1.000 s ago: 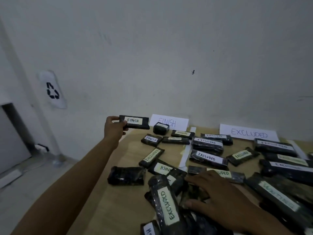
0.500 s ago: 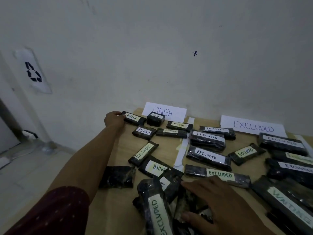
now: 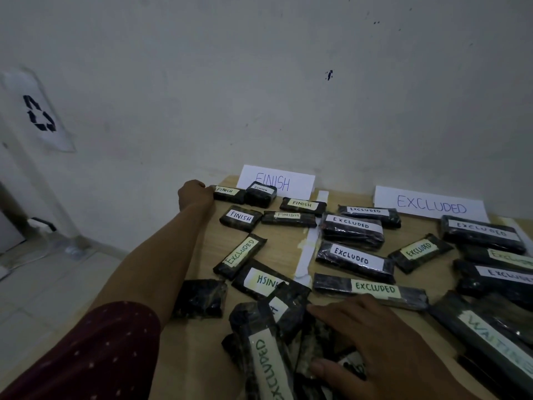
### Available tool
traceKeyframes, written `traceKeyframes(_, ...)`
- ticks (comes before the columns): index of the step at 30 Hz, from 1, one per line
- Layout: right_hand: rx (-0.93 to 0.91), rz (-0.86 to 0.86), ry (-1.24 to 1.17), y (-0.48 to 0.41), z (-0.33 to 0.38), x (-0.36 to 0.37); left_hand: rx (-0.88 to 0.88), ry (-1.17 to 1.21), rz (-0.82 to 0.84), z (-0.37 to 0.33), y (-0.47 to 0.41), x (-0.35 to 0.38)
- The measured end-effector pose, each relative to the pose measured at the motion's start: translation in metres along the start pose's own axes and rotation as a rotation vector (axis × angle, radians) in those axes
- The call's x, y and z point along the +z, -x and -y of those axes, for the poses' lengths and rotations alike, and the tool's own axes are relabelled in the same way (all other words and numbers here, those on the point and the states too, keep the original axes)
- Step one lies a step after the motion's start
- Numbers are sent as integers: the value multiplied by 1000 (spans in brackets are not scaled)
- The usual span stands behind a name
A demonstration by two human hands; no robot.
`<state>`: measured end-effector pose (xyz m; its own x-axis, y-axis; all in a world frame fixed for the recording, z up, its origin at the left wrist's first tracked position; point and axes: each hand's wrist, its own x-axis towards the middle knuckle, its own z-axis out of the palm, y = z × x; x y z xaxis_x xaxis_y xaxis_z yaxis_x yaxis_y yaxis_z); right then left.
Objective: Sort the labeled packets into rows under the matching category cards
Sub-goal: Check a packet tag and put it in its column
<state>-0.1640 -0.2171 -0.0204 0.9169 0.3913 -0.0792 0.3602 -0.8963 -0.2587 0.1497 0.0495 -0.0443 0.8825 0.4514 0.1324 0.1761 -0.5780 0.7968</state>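
Many flat, glossy, black-wrapped packets [image 3: 354, 259] cover pale wooden table [image 3: 282, 242].

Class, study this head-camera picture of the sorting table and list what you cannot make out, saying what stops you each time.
All in the head view:
1. The pile packets under the right hand: the hand covers their labels.
2. The WAITING packet: its label is cut off by the frame edge.
3. The dark packet: no label shows, and it is too dim to tell why.
4. The left hand at the far-left FINISH packet: its own back hides whether the fingers grip.
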Motion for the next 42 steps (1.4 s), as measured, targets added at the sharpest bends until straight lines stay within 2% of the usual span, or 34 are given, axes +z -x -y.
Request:
traceKeyframes(5,15,-11,-40,5,1,5,41,56,8,-1,11,-11)
traceKeyframes(9,25,-74,-48,12,4,6,202,149,70,-4,44,-35)
traceKeyframes(13,17,-101,-18,14,4,9,352,313,211,-32,77,-73)
traceKeyframes(18,21,-178,-10,17,3,16,408,491,202,-68,109,-97)
traceKeyframes(22,34,-176,-16,18,5,14,535,362,297,-71,159,-114)
traceKeyframes(26,31,-185,-24,18,4,16,681,177,400,-38,240,-148)
traceKeyframes(28,30,-183,-22,18,4,16,713,2,473,-14,277,-165)
traceKeyframes(31,26,-184,-21,19,4,16,655,-389,696,14,317,-183)
traceKeyframes(33,24,-193,-19,19,3,18,642,-648,724,26,331,-184)
traceKeyframes(35,31,-188,-22,19,2,18,682,-766,695,32,335,-181)
traceKeyframes(39,31,-191,-24,19,4,17,715,-645,724,32,326,-178)
traceKeyframes(42,32,-186,-29,18,3,17,651,-350,778,33,318,-181)
